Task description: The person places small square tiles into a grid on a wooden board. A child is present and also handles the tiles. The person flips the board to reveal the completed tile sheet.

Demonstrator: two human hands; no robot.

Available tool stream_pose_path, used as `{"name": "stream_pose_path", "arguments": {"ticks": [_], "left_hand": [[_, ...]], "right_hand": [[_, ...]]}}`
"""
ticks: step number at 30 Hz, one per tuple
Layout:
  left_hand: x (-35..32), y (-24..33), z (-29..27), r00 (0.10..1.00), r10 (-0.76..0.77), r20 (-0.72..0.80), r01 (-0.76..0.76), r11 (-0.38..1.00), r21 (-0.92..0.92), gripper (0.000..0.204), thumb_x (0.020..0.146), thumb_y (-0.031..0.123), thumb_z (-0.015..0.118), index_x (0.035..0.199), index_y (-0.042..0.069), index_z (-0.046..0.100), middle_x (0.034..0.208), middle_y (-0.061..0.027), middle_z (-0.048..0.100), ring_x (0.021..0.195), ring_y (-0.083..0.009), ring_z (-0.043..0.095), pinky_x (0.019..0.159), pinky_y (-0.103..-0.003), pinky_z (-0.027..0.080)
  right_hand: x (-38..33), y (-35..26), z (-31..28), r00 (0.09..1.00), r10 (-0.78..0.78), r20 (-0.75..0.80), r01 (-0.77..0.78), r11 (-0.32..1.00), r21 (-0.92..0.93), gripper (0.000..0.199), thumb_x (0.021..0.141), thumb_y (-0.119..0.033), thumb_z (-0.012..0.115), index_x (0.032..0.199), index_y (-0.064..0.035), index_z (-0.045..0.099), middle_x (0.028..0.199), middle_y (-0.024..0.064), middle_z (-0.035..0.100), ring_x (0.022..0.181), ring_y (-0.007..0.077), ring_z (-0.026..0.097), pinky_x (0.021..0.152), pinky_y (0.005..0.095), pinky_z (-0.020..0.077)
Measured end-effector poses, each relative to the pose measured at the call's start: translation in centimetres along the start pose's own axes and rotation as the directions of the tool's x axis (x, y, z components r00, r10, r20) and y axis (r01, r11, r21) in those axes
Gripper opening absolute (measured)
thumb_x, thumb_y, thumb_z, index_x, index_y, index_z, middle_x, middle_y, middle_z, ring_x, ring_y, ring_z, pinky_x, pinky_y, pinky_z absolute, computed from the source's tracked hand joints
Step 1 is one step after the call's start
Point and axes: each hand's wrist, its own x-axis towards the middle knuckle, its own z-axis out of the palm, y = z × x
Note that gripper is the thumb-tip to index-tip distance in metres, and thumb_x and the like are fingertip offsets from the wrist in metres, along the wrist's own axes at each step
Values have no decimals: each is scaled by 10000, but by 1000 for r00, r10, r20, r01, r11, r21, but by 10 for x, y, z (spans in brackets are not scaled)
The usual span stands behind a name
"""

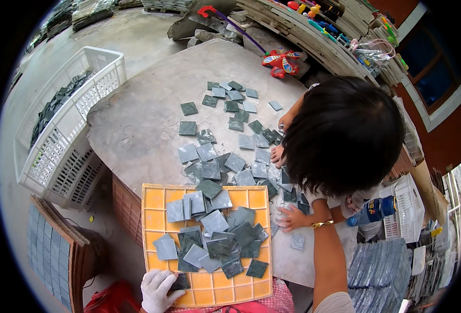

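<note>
Dozens of loose grey-green square stone tiles [215, 235] are lying heaped and tilted across the orange plastic grid tray [149, 208], which is overhanging the near edge of the grey round stone table [136, 120]. Only its far edge is resting on the slab.

The white-gloved left hand [157, 292] is pinching one dark green square tile [180, 282] at the near left corner of the tray, fingers closed over it. The bare right hand [293, 216], wearing a gold bracelet, is lying flat with fingers spread on the table just off the tray's right edge.

With the tray overhanging, a push on its near corner is likely to tip it and send the unseated heap sliding off. A child with dark hair [342, 135] is leaning over the right edge of the table with small hands among the scattered tiles [230, 130]. A nudge there could knock pieces to the floor or catch bare fingers on cut edges.

The child's head is hiding the table's right side, so the tiles beneath it cannot be made out. The glove is covering much of the pinched tile. What is propping the tray's near edge is cut off by the frame. The white plastic lattice crate [69, 120] beyond the left edge is showing its dark contents only dimly.
</note>
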Motion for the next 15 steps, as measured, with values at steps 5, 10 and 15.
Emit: {"name": "stream_pose_path", "arguments": {"ticks": [5, 10, 15], "left_hand": [[2, -2, 1, 999, 30, -21, -31, 1000, -5, 520, 550, 283, 797, 976, 62, 595, 938, -76, 587, 893, -303, 537, 820, -413, 432], [1, -2, 1, 999, 22, -25, -23, 1000, -8, 519, 552, 291, 793, 973, 64, 593, 934, -75, 591, 875, -304, 544, 802, -415, 439], [6, -3, 1, 999, 35, -10, -35, 999, -29, 510, 554, 295, 789, 965, 64, 592, 927, -71, 592, 858, -301, 547, 786, -413, 442]], "right_hand": [[15, -11, -49, 958, 285, -11, -285, 955, -88, 489, 876, -345, 423, 1351, -234, 391, 1352, 143, 438, 1218, 333, 422, 991, 542, 299], [24, -29, -57, 978, 206, 5, -203, 967, -152, 463, 861, -206, 484, 1316, -126, 463, 1313, 173, 489, 1174, 350, 492, 963, 516, 394], [23, -15, -50, 994, 58, -92, -76, 975, -208, 378, 833, -199, 540, 1205, -128, 548, 1238, 136, 543, 1092, 323, 533, 899, 427, 443]]}}
